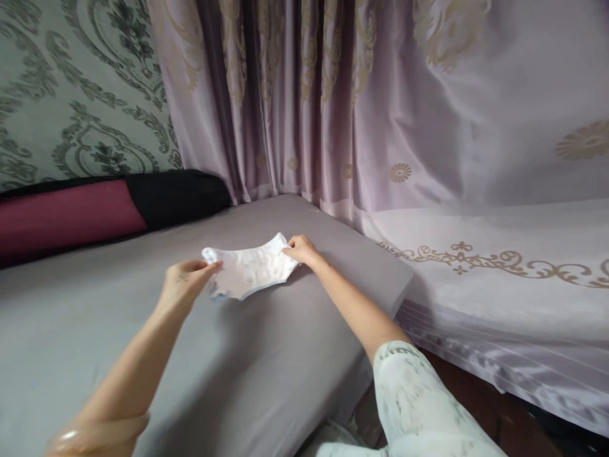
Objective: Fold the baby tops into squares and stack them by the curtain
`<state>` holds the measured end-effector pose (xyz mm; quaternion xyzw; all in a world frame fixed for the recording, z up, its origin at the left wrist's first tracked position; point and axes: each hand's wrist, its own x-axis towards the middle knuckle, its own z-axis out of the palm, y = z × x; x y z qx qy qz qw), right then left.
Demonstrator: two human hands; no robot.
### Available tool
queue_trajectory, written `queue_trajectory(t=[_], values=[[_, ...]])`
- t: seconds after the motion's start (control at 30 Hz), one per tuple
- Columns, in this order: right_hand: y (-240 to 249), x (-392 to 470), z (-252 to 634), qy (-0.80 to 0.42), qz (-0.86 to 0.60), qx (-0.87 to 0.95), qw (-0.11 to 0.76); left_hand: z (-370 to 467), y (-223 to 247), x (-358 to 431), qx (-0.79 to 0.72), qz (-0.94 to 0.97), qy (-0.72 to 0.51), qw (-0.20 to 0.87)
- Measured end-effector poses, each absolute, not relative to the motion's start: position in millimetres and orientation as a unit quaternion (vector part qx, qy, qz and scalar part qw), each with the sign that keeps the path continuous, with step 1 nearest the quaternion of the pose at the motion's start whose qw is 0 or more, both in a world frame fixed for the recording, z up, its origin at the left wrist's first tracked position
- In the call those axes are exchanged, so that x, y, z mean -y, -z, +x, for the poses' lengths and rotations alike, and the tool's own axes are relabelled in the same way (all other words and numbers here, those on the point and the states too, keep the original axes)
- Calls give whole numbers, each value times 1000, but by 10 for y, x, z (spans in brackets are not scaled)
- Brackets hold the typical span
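White garment (250, 270), held by left hand (185, 278), right hand (306, 250); bed (109, 298) beneath

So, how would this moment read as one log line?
left hand: grips white cloth | right hand: grips its opposite end | beneath: grey sheet

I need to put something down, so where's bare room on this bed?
Bare grey sheet lies between the bolster and left hand, and between the arms, nearer than the white cloth. It's crowded at the cloth, where that hand and the right hand hold its ends.
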<state>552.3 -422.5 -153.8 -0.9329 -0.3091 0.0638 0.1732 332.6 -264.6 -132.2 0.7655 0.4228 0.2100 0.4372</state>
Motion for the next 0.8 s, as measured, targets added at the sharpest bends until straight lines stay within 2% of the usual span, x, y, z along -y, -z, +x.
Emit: queue_trajectory(t=[0.13, 0.37, 0.57, 0.8], values=[[1368, 4718, 5961, 1, -954, 267, 137, 3963, 1448, 2979, -377, 736, -208, 522], [1040, 5239, 6653, 3, -986, 114, 120, 4820, 1535, 3696, -296, 680, -194, 642], [1010, 5430, 7030, -83, -954, -15, 288, 5230, 1650, 4050, -327, 616, -157, 700], [1232, 5553, 7100, -52, -930, -25, 362, 5510, 1780, 4178, -356, 613, -121, 695]])
